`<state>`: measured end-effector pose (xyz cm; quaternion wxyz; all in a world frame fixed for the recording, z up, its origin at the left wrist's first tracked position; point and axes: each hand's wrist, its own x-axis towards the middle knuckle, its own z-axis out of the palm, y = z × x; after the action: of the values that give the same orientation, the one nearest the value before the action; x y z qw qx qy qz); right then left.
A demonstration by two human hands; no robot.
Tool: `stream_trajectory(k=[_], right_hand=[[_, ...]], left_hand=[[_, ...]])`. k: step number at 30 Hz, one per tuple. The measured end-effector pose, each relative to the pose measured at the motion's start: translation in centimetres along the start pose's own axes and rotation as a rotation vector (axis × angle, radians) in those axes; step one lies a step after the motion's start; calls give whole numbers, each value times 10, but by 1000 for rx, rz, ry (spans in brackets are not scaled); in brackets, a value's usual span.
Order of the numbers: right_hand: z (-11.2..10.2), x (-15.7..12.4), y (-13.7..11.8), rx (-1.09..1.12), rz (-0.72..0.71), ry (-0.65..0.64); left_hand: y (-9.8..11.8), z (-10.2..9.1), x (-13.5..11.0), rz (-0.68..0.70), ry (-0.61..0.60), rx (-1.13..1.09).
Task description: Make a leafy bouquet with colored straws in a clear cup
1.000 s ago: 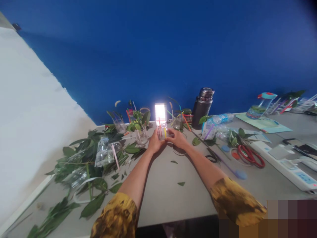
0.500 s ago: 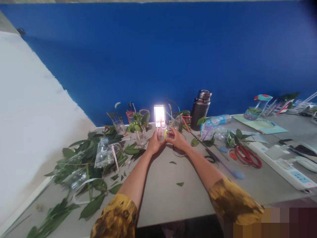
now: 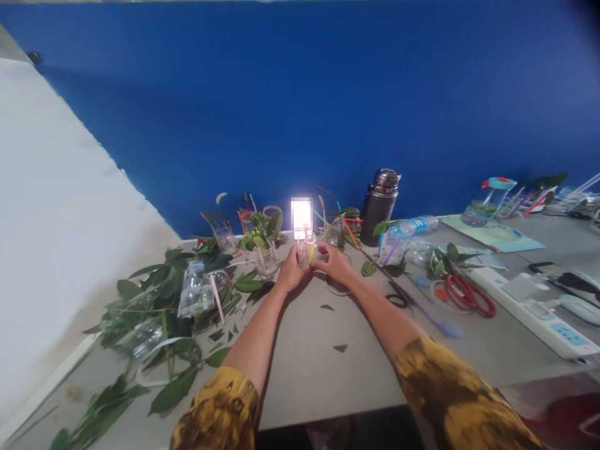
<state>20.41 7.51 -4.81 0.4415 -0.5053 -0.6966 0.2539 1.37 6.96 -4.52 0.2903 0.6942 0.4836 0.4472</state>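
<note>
A small clear plastic cup stands upright at the back middle of the table, with a yellow strip and pink strips, perhaps straw pieces, on or in it. My left hand wraps round its left side. From the right, my right hand grips the cup with bent fingers, thumb low near the yellow strip. Just behind it glows a bright pixelated panel. Left of my hands stands another clear cup holding leafy sprigs. Part of the held cup is hidden by my fingers.
Leafy branches and a crumpled clear bottle piece cover the left side. To the right are a dark thermos, a plastic bottle, red-handled scissors and a white power strip. A blue partition rises behind.
The fingers of my right hand have come down and closed in on the cup. My left hand stays round it. The view has barely shifted.
</note>
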Motion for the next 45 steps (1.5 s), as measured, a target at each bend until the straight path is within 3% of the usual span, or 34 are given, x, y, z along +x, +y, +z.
stream_trajectory(k=[7, 16, 19, 25, 31, 45], right_hand=[[4, 1, 3, 58, 49, 18], [5, 2, 10, 14, -14, 34], [6, 5, 13, 31, -61, 46], [6, 8, 11, 61, -52, -49], [8, 9, 9, 95, -30, -73], [14, 9, 12, 154, -10, -54]], left_hand=[[-12, -2, 3, -11, 78, -3], [-5, -4, -1, -13, 95, 18], [-5, -10, -6, -43, 150, 66], [4, -14, -12, -172, 232, 113], [16, -10, -16, -196, 230, 155], [19, -10, -17, -165, 216, 173]])
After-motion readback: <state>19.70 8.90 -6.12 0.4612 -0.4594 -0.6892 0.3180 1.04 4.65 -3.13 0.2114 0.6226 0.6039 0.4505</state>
